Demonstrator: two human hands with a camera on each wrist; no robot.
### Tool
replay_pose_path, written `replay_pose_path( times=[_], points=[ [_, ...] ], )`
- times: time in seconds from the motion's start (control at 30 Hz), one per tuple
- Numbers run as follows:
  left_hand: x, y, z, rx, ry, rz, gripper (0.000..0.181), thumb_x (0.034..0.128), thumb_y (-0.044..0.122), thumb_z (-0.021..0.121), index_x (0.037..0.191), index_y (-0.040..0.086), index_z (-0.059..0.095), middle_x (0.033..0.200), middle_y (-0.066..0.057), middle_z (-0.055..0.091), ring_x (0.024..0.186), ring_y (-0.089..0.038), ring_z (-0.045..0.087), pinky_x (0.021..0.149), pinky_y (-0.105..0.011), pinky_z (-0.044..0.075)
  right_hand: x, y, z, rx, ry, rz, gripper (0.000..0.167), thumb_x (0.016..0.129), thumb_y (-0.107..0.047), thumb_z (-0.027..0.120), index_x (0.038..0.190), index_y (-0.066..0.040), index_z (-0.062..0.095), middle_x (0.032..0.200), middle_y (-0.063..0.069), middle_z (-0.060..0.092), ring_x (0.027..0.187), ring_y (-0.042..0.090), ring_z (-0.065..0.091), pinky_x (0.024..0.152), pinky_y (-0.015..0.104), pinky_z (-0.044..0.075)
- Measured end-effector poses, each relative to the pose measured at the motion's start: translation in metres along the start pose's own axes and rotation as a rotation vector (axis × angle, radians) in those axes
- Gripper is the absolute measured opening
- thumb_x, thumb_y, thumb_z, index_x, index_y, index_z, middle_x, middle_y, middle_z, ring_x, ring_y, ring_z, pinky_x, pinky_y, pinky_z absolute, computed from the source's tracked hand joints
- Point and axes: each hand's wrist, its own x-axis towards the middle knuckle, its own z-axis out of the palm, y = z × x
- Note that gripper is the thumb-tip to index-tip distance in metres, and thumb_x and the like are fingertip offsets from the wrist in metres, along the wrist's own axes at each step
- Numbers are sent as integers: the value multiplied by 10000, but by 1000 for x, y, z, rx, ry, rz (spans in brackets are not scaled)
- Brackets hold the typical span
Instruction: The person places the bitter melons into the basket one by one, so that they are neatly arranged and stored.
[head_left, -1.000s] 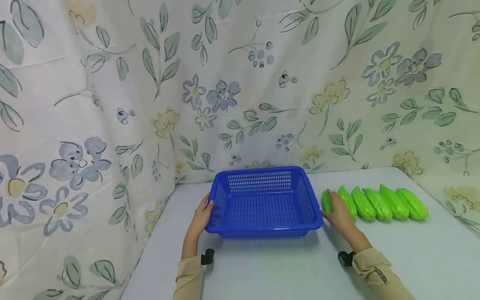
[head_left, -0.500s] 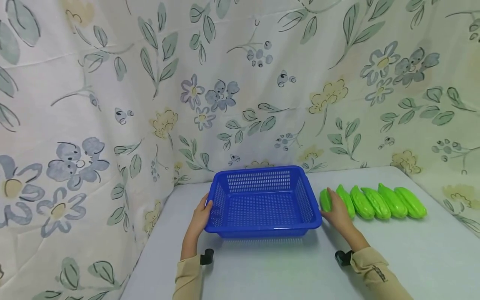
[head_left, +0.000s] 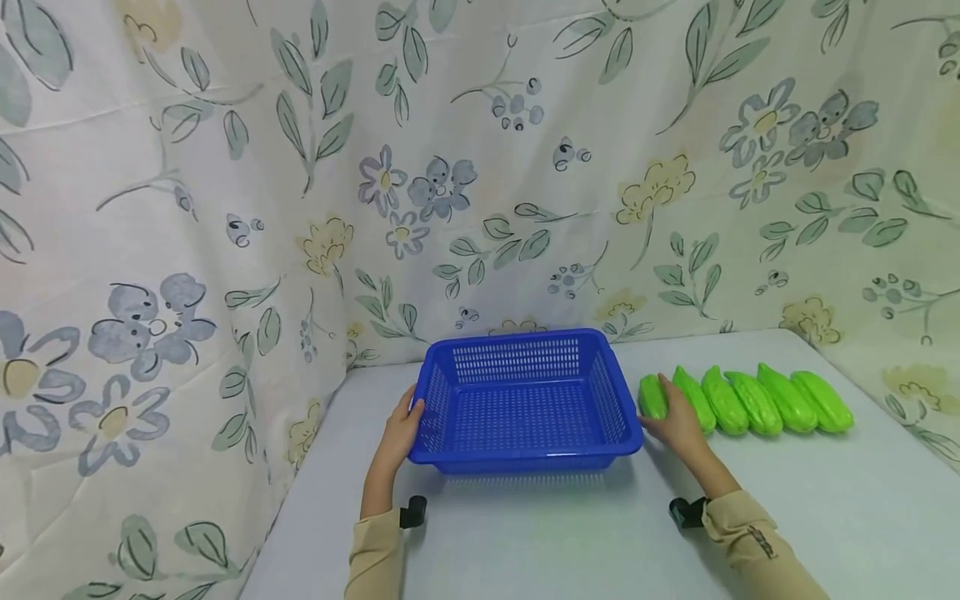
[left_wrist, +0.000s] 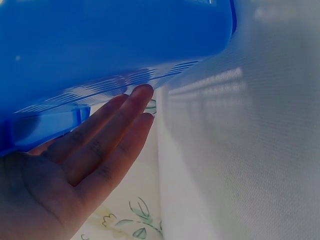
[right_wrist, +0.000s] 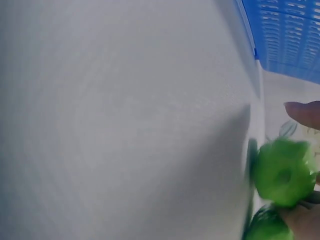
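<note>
My left hand [head_left: 402, 425] holds the left rim of a blue slotted plastic basket [head_left: 525, 455], thumb on the rim. In the left wrist view its fingers [left_wrist: 116, 150] run straight beneath the rim, along the slotted side. My right hand [head_left: 678, 423] is over the leftmost of several bright green, ridged bitter melons [head_left: 652, 398], beside the basket's right side. In the right wrist view the thumb [right_wrist: 306, 114] stands apart from that melon [right_wrist: 282, 172]. Other fingers reach between it and its neighbour [right_wrist: 270, 227], partly out of frame. Nothing lies in the basket.
More bitter melons [head_left: 783, 402] lie side by side in a row to the right of my right hand. A white table [head_left: 540, 533] bears everything. Floral cloth [head_left: 480, 167] hangs behind and to the left.
</note>
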Motion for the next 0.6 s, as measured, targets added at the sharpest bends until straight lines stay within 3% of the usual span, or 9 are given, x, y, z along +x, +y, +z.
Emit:
replay_pose_path(
  times=[0.17,0.6],
  points=[
    [0,0,-1,-1,0,7,543,1066,287,332,1546,55,228,1564,-266,287,1442,-483,262,1136,-654,253,1,3,-1,31,-41,63,898,856,-90,665,1511,112,85,1514,411,170,1386,582,206,1131,661,226],
    [-1,-1,-1,-32,6,8,544,1062,295,356,1540,57,251,1563,-258,298,1445,-475,267,1136,-655,252,0,2,-1,53,-58,87,873,894,-90,644,1524,83,64,1530,395,148,1412,565,168,1150,645,201]
  ],
)
